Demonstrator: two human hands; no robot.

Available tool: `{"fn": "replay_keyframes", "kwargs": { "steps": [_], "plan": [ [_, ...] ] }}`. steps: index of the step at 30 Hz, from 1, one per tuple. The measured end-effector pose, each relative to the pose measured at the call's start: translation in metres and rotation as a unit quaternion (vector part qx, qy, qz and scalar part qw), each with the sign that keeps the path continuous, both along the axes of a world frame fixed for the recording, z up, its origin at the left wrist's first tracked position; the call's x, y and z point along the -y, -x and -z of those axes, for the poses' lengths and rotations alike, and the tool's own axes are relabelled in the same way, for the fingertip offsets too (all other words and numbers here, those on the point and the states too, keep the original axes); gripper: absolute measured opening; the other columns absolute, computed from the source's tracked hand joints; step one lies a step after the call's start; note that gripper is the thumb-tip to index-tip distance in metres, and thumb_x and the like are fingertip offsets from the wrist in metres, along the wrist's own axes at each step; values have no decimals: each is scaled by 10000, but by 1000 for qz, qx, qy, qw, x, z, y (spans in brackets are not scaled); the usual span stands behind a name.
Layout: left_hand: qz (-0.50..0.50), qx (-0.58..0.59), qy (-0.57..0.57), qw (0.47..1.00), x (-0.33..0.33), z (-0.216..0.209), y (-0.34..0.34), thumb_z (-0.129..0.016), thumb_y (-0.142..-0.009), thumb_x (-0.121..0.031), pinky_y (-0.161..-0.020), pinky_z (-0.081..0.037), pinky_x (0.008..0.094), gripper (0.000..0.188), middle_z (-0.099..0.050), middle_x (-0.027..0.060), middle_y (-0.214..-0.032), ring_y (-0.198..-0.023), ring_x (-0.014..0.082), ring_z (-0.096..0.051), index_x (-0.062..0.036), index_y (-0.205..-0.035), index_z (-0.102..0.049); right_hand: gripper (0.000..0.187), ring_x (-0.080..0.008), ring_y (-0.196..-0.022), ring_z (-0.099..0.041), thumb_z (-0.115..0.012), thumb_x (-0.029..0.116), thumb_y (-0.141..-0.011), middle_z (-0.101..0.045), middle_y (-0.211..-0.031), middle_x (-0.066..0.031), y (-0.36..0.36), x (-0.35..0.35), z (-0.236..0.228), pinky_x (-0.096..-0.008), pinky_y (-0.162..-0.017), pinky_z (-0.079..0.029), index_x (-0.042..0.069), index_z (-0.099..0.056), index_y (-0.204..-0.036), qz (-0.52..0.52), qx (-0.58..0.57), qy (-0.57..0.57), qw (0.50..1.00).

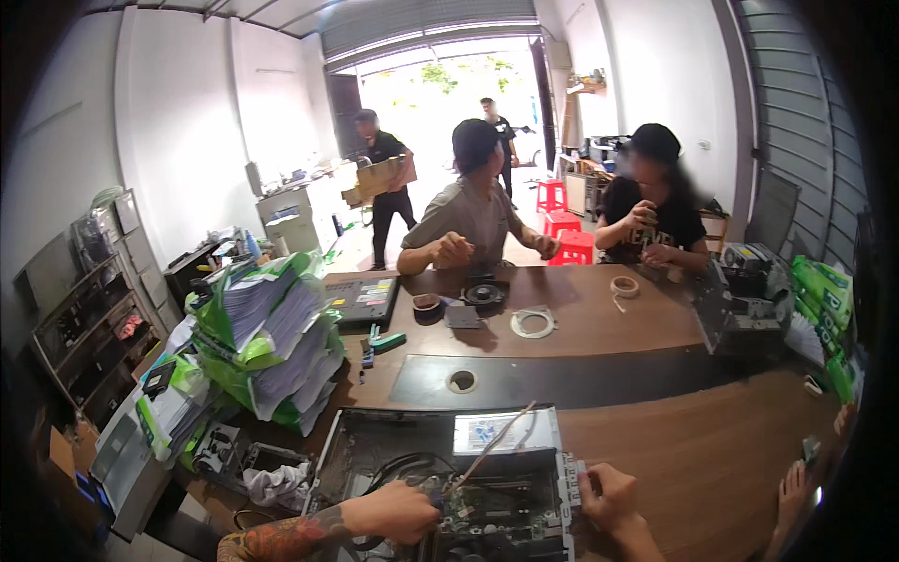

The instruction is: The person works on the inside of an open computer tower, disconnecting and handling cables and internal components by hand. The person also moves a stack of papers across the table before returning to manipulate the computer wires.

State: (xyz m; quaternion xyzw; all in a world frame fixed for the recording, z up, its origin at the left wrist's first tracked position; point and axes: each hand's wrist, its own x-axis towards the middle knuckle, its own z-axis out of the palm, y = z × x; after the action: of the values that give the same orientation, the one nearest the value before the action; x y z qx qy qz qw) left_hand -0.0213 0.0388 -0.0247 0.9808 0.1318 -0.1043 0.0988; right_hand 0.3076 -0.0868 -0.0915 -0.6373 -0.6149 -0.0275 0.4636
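"Where's the open, rectangular metal computer case?"
"On the brown wooden table; left hand curled over its interior, whether grasping anything I can't tell; right hand gripping its right edge."

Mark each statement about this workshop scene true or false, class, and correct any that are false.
1. The right hand is at the right edge of the open computer case. True.
2. The left hand lies on the bare tabletop, well away from the case. False: it is over the case's interior.
3. The tall stack of papers stands on the right side of the scene. False: it stands on the left.
4. Red stools stand beyond the tabletop. True.
5. The person in the grey shirt wears a white cap. False: the cap is dark.
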Motion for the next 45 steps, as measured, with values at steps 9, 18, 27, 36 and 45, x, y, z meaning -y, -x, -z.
{"fn": "replay_keyframes", "kwargs": {
  "steps": [9, 18, 27, 36, 45],
  "plan": [
    [-23, -2, -12, 1000, 3, 5, 8, -601, -812, -254, -565, -518, 481, 229, -650, 163, -683, -663, 381, -661, -40, -743, -645, 115, -252, -540, -647, -704, 128, -848, -650, -668, -126, 4, -8, 5, -349, -523, -512, 45, -640, -801, -7, 2, -9, 1000],
    [-34, 49, -12, 998, 6, 1, 3, -644, -772, -258, -573, -512, 475, 242, -632, 163, -663, -679, 380, -655, -25, -707, -637, 148, -281, -518, -621, -664, 85, -871, -609, -617, -144, 3, -5, 7, -364, -504, -475, 8, -596, -764, 3, 3, -30, 1000],
    [-11, -27, 49, 998, 5, -16, 6, -663, -704, -140, -635, -519, 490, 364, -679, 160, -839, -816, 386, -669, -35, -1041, -577, 143, -283, -536, -626, -686, 95, -859, -610, -629, -139, -3, -8, 21, -369, -511, -481, 32, -599, -765, 12, 15, -33, 999],
    [-7, -85, 65, 994, -2, -14, 0, -640, -826, -91, -719, -526, 465, 444, -675, 155, -1085, -990, 353, -656, -37, -1257, -550, 173, -258, -523, -640, -711, 154, -850, -632, -632, -107, -2, -6, 10, -345, -502, -497, 44, -615, -757, 15, 19, -5, 1000],
    [-12, -72, 81, 994, -6, -12, 5, -620, -830, -96, -756, -534, 453, 459, -662, 132, -1172, -1021, 344, -650, -58, -1285, -565, 177, -264, -521, -643, -695, 158, -868, -646, -649, -115, -2, -6, 7, -354, -488, -501, 39, -609, -768, 3, 31, -23, 999]
  ]
}}
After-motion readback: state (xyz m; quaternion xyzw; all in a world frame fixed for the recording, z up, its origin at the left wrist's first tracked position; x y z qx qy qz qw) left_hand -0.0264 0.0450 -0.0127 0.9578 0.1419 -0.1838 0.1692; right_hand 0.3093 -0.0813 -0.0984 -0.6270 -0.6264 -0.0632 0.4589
